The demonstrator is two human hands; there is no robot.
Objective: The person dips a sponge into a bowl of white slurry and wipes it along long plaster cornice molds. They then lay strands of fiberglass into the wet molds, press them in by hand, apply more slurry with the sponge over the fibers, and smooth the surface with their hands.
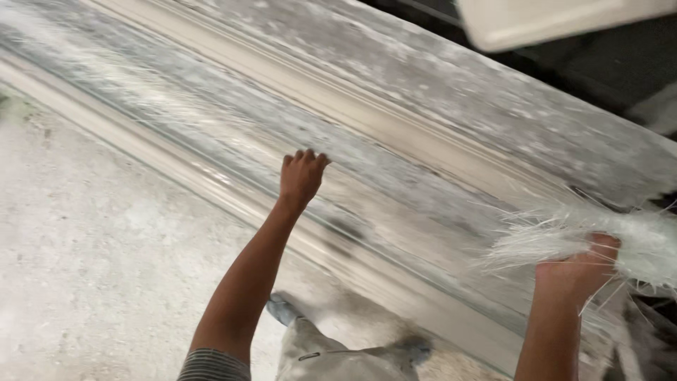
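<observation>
The left hand (pixel 302 176) is pressed on the long, plaster-dusted mould (pixel 395 134), fingers curled over a raised ridge. A bundle of white glass fibres (pixel 564 236) is grasped in the clenched right hand (pixel 578 271), above the mould's lower edge.

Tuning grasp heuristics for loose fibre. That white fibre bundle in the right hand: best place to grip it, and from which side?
Grip the fibre bundle at its gathered middle, where the right hand closes around it now, coming from below. Judgement: the strands fan out loose toward the long grey mould and fray at the ends, so only the bunched waist gives a firm hold. The left hand rests separately on the mould.
</observation>
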